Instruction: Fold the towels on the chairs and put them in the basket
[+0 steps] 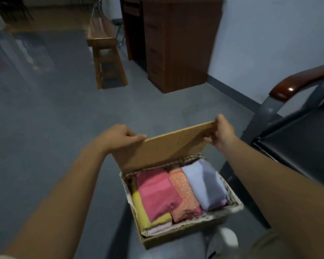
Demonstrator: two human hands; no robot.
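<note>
Both the left hand (123, 136) and the right hand (222, 134) pinch the top corners of the stiff, light-looking lid (163, 148) over the basket (195, 224) of soft folded towels (180, 191), low in the middle.

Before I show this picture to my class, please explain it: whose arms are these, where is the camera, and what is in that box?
There is no machine here. The two arms belong to a person, and the single picture comes from a camera worn on their head, looking forward and down. The left hand and right hand each grip an upper corner of the lid of a woven basket, holding it raised. Inside lie folded towels: a pink towel on a yellow towel, an orange patterned towel and a lilac towel. A black chair stands at the right; a bench and desk stand farther off.
</note>
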